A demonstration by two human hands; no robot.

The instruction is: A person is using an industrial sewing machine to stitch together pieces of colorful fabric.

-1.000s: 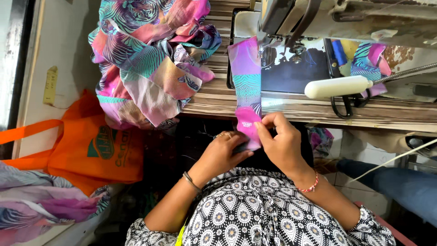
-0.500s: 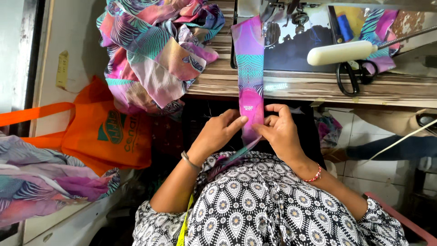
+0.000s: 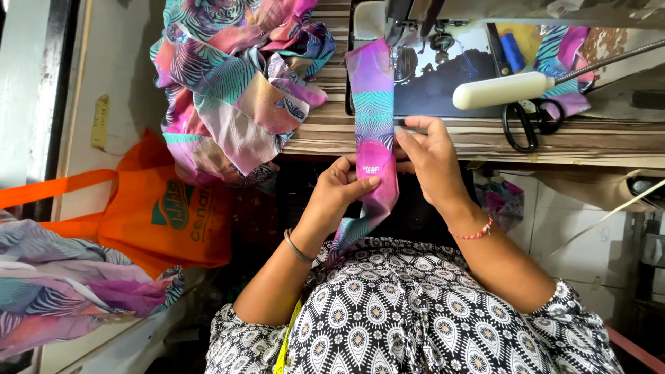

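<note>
Left hand (image 3: 341, 190) and right hand (image 3: 431, 158) pinch together.

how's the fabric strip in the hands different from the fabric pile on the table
The fabric strip is narrow, flat and stretched straight from the sewing machine toward the person, pinched by the left hand and right hand. The fabric pile is wide, crumpled and heaped loose, spilling over the table edge, with no hand on it. Both share a pink, teal and purple print.

Wooden sewing table (image 3: 596, 142) — heaped patterned fabric (image 3: 235, 83); black scissors (image 3: 530, 125); fabric strip (image 3: 374, 111).
</note>
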